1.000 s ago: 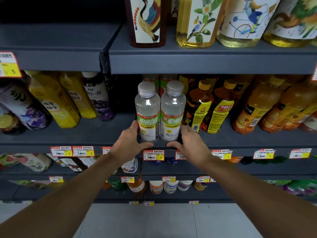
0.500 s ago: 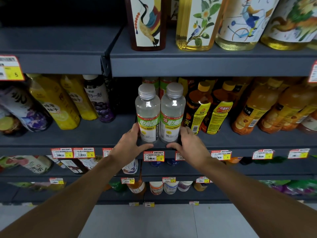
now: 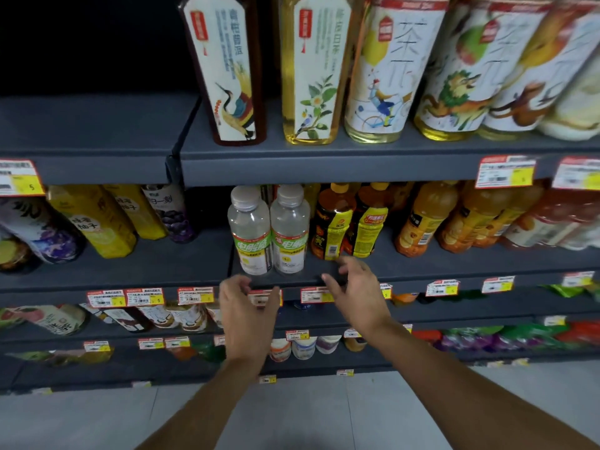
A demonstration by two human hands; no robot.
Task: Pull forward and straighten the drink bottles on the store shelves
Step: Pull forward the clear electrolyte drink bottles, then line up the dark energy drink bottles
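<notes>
Two clear bottles with green labels and grey caps, the left one [image 3: 249, 230] and the right one [image 3: 290, 229], stand upright side by side at the front edge of the middle shelf [image 3: 406, 271]. My left hand [image 3: 247, 310] hovers below and in front of them, fingers loosely curled, holding nothing. My right hand [image 3: 357, 290] is apart from the bottles too, just below two amber tea bottles with yellow labels [image 3: 349, 222], its fingers spread and empty.
Orange drink bottles [image 3: 425, 219] fill the shelf to the right; yellow and purple bottles [image 3: 97, 222] lean on the left section. Tall tea bottles [image 3: 311, 69] stand on the shelf above. Price tags [image 3: 505, 172] line the shelf edges. Lower shelves hold more drinks.
Both hands have let go of the two clear bottles and drawn back from the shelf edge; the right hand has shifted to the right. The camera has tilted upward.
</notes>
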